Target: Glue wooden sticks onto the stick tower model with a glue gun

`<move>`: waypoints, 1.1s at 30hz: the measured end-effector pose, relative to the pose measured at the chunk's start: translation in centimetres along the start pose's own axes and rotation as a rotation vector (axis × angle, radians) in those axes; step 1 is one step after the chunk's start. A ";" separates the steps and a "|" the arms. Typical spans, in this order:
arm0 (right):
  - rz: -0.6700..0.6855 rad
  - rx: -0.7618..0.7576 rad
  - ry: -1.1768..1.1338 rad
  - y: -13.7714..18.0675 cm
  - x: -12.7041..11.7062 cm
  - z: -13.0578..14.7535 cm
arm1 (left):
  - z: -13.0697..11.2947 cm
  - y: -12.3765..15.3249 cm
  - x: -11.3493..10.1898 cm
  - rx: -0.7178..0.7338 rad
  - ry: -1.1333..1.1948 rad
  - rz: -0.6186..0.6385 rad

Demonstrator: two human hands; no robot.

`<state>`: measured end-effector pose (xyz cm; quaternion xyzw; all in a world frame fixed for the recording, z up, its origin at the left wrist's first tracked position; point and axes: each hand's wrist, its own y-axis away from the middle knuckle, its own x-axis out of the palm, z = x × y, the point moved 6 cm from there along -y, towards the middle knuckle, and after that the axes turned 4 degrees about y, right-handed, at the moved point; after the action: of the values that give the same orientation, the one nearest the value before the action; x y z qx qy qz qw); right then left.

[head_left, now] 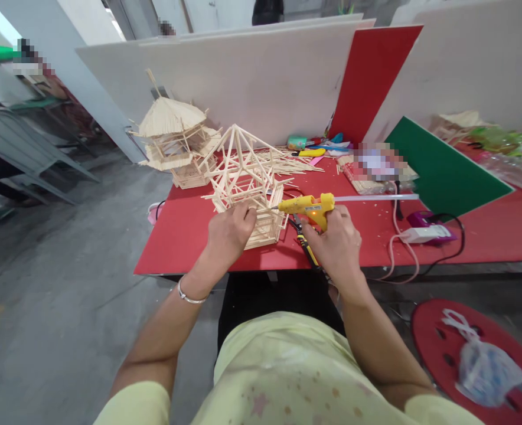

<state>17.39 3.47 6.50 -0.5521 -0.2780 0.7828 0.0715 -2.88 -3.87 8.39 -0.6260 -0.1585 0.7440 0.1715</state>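
Yellow glue gun gripped in my right hand, nozzle towards the stick frame on the red counter; my left hand pinches the frame's near side, presumably steadying it for glue.

grey floor, grey chair at left, red stool at right.

pale yellow shirt (star-printed), silver bracelet, black bottoms
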 end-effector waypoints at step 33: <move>0.384 0.307 0.065 -7.5 8.7 -14.8 | 0.2 0.2 0.9 -0.018 -0.012 -0.056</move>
<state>26.02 18.61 -0.32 -0.6026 -0.0432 0.7968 0.0133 -3.28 -3.67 7.54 -0.6185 -0.1837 0.7411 0.1859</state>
